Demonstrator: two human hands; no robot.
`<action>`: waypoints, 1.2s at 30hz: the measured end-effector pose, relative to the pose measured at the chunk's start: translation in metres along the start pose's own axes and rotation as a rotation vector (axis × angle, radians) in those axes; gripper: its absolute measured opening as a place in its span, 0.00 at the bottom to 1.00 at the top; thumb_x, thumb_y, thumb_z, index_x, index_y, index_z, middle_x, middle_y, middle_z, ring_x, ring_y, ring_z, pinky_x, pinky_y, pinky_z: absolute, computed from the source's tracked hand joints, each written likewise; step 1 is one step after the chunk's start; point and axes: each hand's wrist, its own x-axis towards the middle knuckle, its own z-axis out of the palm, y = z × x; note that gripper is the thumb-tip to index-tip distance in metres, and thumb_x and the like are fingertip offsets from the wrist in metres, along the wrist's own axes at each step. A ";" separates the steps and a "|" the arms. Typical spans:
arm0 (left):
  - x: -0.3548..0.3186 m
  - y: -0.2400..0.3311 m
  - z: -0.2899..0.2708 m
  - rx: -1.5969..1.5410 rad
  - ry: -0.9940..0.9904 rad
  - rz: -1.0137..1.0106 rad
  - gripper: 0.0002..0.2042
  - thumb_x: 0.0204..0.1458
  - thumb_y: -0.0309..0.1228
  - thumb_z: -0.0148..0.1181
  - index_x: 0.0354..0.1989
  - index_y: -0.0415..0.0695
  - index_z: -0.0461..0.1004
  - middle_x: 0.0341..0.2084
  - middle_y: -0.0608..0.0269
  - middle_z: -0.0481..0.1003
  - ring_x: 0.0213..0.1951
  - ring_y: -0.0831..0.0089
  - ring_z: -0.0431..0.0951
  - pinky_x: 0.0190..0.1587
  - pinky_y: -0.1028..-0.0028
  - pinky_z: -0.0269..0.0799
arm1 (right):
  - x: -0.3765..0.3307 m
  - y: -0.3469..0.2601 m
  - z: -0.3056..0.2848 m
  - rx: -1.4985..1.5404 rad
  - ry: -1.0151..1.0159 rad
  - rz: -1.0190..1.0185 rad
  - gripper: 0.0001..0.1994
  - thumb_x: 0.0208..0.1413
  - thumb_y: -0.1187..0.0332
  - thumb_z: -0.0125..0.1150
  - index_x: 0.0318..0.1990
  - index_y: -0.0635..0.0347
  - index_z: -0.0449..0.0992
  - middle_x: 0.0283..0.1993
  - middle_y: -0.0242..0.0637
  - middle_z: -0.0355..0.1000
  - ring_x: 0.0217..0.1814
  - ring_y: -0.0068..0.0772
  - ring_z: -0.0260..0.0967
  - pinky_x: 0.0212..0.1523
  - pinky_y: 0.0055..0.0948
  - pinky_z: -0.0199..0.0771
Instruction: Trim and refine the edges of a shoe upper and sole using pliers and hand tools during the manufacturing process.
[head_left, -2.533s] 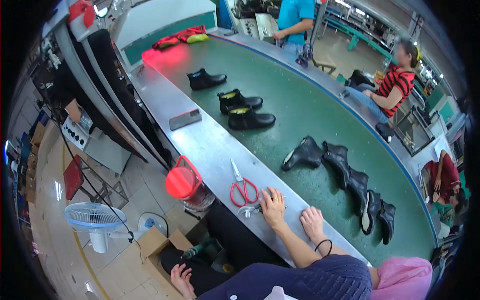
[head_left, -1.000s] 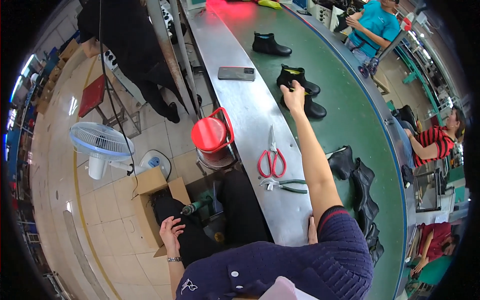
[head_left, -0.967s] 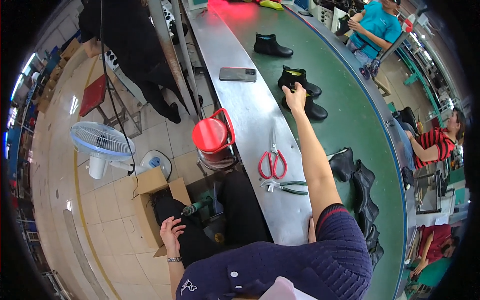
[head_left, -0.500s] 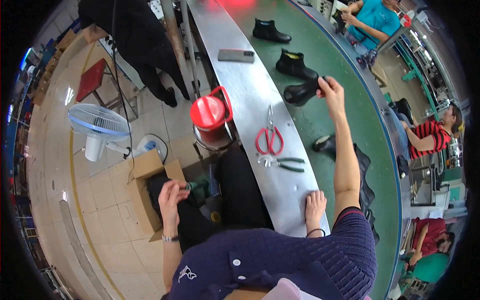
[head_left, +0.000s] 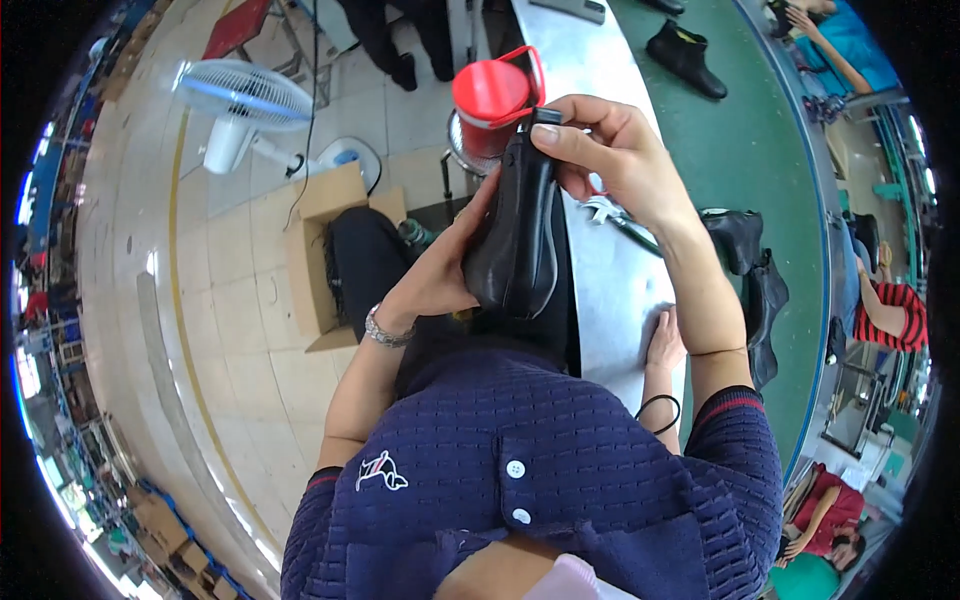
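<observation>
a: head view first: what sits in the middle?

b: a black boot (head_left: 517,240), held up in front of the chest, above the lap and just off the near edge of the steel bench (head_left: 612,290). its opening points up toward the far end of the bench.

a: and the hands?

b: the left hand (head_left: 440,275) cups the boot from the left side, fingers wrapped against the lower part of its side. the right hand (head_left: 610,160) is closed over the top rim, thumb and fingertips pinching it.

a: is that another hand on the bench?

b: yes, a third hand (head_left: 664,340) lies flat on the steel near the near end, with a black band around its wrist. whose arm it belongs to i cannot tell.

a: what lies around the boot?

b: a red container with a handle (head_left: 495,92) stands just behind the boot's top, at the left edge of the bench. pliers (head_left: 618,215) lie on the steel, partly hidden by the right wrist. right of the bench runs a green belt (head_left: 770,150), with a heap of black boots (head_left: 755,280) beside the right forearm and a single black boot (head_left: 685,58) further up.

a: and on the floor?

b: an open cardboard box (head_left: 320,250) to the left of the knees, and a white fan (head_left: 245,105) beyond it. another person in a red striped top (head_left: 890,320) sits across the belt.
</observation>
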 end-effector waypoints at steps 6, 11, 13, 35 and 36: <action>-0.050 -0.028 -0.006 -0.042 0.265 -0.103 0.58 0.34 0.19 0.69 0.72 0.44 0.32 0.71 0.57 0.40 0.70 0.68 0.47 0.69 0.69 0.45 | 0.005 0.054 0.006 0.042 0.076 -0.071 0.15 0.62 0.64 0.55 0.50 0.64 0.75 0.35 0.30 0.74 0.33 0.18 0.71 0.34 0.20 0.72; -0.081 -0.020 -0.025 0.084 0.394 -0.135 0.64 0.30 0.23 0.78 0.72 0.46 0.31 0.71 0.55 0.42 0.70 0.67 0.47 0.68 0.68 0.47 | -0.038 0.150 -0.053 -1.150 0.210 0.131 0.19 0.49 0.64 0.67 0.47 0.63 0.74 0.43 0.45 0.74 0.45 0.43 0.73 0.46 0.38 0.72; -0.091 -0.011 -0.033 0.233 0.484 -0.192 0.64 0.29 0.23 0.78 0.72 0.48 0.32 0.68 0.53 0.50 0.67 0.66 0.54 0.66 0.67 0.51 | -0.065 0.195 -0.083 -1.264 0.235 0.110 0.22 0.46 0.63 0.69 0.48 0.62 0.73 0.44 0.45 0.73 0.49 0.46 0.71 0.49 0.40 0.70; -0.097 -0.044 -0.056 -0.320 0.626 -0.748 0.39 0.54 0.53 0.58 0.66 0.38 0.54 0.56 0.50 0.67 0.56 0.65 0.68 0.59 0.70 0.62 | -0.024 0.075 0.046 0.160 -0.196 0.711 0.34 0.58 0.72 0.54 0.70 0.56 0.46 0.41 0.50 0.75 0.33 0.29 0.74 0.19 0.13 0.60; -0.096 -0.046 -0.055 -0.206 0.688 -0.651 0.39 0.54 0.51 0.58 0.67 0.38 0.52 0.56 0.48 0.66 0.58 0.64 0.67 0.60 0.69 0.59 | -0.015 0.072 0.056 0.191 -0.235 0.729 0.36 0.59 0.73 0.53 0.72 0.54 0.43 0.45 0.51 0.74 0.37 0.30 0.75 0.21 0.13 0.64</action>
